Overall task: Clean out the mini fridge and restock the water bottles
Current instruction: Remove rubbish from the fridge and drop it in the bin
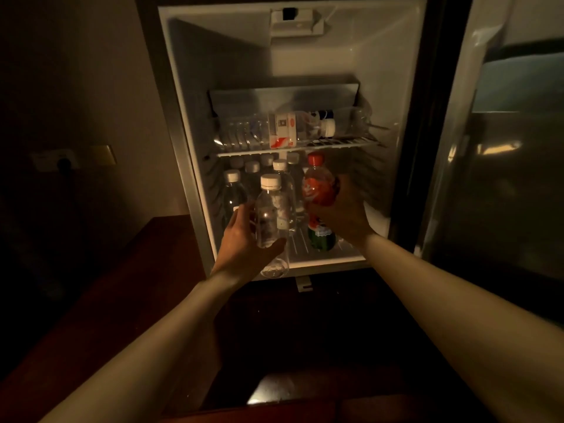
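Observation:
The mini fridge [189, 123] stands open in front of me, white inside. My left hand [244, 242] grips a clear water bottle [271, 221] with a white cap, held at the fridge's front edge. My right hand [341, 215] is wrapped around a red-capped, red-labelled drink bottle [317, 184] that stands on the lower rack at the right. Behind them, several white-capped water bottles [235, 190] stand upright on the lower level. A water bottle with a red and white label [283, 132] lies on its side on the wire shelf [345, 143] above.
The fridge door [500, 166] hangs open to the right. A dark wooden surface [128, 270] runs to the left and below the fridge. A wall socket [61, 161] sits on the dim wall at left. The room is dark apart from the fridge interior.

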The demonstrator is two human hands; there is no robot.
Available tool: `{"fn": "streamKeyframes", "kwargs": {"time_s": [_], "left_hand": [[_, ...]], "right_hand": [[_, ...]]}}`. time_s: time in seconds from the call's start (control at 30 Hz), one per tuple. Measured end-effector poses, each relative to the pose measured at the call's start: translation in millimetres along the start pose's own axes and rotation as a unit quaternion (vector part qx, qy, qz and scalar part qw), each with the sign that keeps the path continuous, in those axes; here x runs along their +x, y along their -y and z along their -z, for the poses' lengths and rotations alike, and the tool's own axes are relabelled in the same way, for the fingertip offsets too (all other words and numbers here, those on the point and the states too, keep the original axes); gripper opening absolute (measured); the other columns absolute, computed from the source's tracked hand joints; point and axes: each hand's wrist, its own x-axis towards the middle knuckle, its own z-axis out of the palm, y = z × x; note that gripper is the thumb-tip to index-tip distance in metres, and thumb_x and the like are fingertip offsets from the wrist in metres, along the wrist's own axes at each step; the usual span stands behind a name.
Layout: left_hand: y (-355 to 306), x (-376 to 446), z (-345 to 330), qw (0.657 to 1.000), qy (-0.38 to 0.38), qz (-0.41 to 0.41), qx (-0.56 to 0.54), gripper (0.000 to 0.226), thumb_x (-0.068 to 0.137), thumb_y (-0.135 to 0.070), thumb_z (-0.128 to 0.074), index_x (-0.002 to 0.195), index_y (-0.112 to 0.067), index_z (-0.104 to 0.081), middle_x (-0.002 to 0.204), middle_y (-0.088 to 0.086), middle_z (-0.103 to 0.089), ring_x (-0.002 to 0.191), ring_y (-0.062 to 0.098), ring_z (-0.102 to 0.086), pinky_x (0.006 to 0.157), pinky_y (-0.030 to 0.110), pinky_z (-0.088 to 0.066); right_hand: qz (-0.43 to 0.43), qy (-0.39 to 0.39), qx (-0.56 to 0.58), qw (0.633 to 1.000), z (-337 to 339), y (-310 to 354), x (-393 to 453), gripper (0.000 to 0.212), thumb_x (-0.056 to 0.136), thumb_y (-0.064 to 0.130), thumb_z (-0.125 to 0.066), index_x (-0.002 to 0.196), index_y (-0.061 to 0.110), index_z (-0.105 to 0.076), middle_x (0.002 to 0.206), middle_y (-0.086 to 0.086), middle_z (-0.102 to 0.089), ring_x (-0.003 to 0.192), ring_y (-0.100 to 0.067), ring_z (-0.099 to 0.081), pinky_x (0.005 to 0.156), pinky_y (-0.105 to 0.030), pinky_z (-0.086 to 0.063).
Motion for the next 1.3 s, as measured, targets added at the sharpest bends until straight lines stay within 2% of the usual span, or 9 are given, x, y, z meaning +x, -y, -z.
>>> {"fn": "streamKeyframes", "kwargs": {"time_s": [0.17, 0.23, 0.4, 0.47, 0.57, 0.77, 0.9, 1.2, 1.3], "left_hand": [[-21, -13, -3, 0.999, 0.005, -0.012, -0.035, 0.067, 0.073, -0.023, -0.084, 0.126, -0.021, -0.043, 0.107, -0.008, -0.054, 0.092, -0.01, -0.055, 0.071, 0.006, -0.046], [-33, -19, -5, 0.999, 0.009, -0.023, -0.045, 0.066, 0.073, -0.025, -0.084, 0.126, -0.019, -0.043, 0.106, -0.009, -0.055, 0.094, -0.003, -0.057, 0.075, 0.009, -0.046], [-69, -38, -18, 0.993, 0.036, -0.074, -0.079, 0.062, 0.073, -0.024, -0.082, 0.122, -0.019, -0.044, 0.103, -0.009, -0.057, 0.093, 0.001, -0.059, 0.076, 0.019, -0.052], [-80, -47, -23, 0.988, 0.057, -0.104, -0.098, 0.066, 0.07, -0.034, -0.078, 0.125, -0.019, -0.044, 0.109, -0.004, -0.057, 0.098, 0.009, -0.06, 0.082, 0.031, -0.055], [-97, -61, -30, 0.977, 0.087, -0.138, -0.134, 0.075, 0.069, -0.042, -0.074, 0.13, -0.012, -0.044, 0.115, -0.003, -0.056, 0.102, 0.004, -0.058, 0.083, 0.025, -0.054], [-125, -87, -54, 0.955, 0.137, -0.175, -0.195, 0.068, 0.072, -0.027, -0.078, 0.13, -0.016, -0.043, 0.116, -0.005, -0.055, 0.103, 0.008, -0.058, 0.077, 0.018, -0.054], [-151, -110, -77, 0.933, 0.195, -0.207, -0.22, 0.07, 0.076, -0.01, -0.079, 0.135, -0.009, -0.042, 0.116, -0.01, -0.053, 0.104, 0.004, -0.058, 0.081, 0.021, -0.055], [-210, -161, -130, 0.879, 0.29, -0.248, -0.286, 0.075, 0.073, -0.04, -0.073, 0.137, -0.017, -0.04, 0.127, -0.005, -0.053, 0.113, 0.009, -0.057, 0.084, 0.026, -0.056], [-225, -184, -151, 0.863, 0.318, -0.251, -0.302, 0.073, 0.074, -0.041, -0.073, 0.135, -0.019, -0.04, 0.127, -0.006, -0.053, 0.113, 0.01, -0.057, 0.084, 0.026, -0.055]], "right_hand": [[0.024, -0.033, 0.008, 0.999, 25, 19, -41, 0.082, 0.06, 0.038, -0.089, 0.129, 0.027, -0.045, 0.117, 0.011, -0.06, 0.109, -0.013, -0.061, 0.099, -0.043, -0.05], [0.035, -0.041, -0.011, 0.998, 40, 26, -64, 0.079, 0.069, 0.024, -0.088, 0.135, 0.022, -0.044, 0.115, 0.013, -0.057, 0.108, -0.008, -0.057, 0.099, -0.032, -0.047], [0.055, -0.07, -0.079, 0.993, 77, 39, -128, 0.072, 0.069, 0.034, -0.087, 0.124, 0.016, -0.045, 0.122, -0.003, -0.061, 0.109, -0.015, -0.061, 0.092, -0.034, -0.054], [0.06, -0.069, -0.107, 0.99, 89, 41, -151, 0.07, 0.07, 0.034, -0.087, 0.123, 0.015, -0.045, 0.12, -0.001, -0.06, 0.105, -0.012, -0.061, 0.086, -0.023, -0.053], [0.064, -0.094, -0.127, 0.985, 109, 45, -182, 0.066, 0.071, 0.033, -0.086, 0.12, 0.019, -0.044, 0.113, 0.006, -0.058, 0.095, -0.001, -0.059, 0.073, -0.005, -0.047], [0.045, -0.152, -0.144, 0.977, 151, 45, -237, 0.074, 0.073, 0.034, -0.085, 0.13, 0.02, -0.041, 0.114, 0.012, -0.057, 0.1, -0.002, -0.06, 0.084, -0.018, -0.05], [0.029, -0.169, -0.176, 0.969, 179, 45, -276, 0.07, 0.078, 0.027, -0.082, 0.131, 0.025, -0.036, 0.114, 0.016, -0.051, 0.099, 0.006, -0.055, 0.085, -0.011, -0.044], [-0.024, -0.228, -0.206, 0.951, 239, 34, -368, 0.077, 0.075, 0.03, -0.084, 0.136, 0.017, -0.037, 0.123, 0.005, -0.055, 0.111, -0.008, -0.058, 0.093, -0.026, -0.05], [-0.054, -0.242, -0.229, 0.941, 262, 25, -399, 0.076, 0.076, 0.027, -0.084, 0.135, 0.014, -0.039, 0.119, 0.008, -0.053, 0.105, 0.003, -0.056, 0.089, -0.012, -0.046]]}}
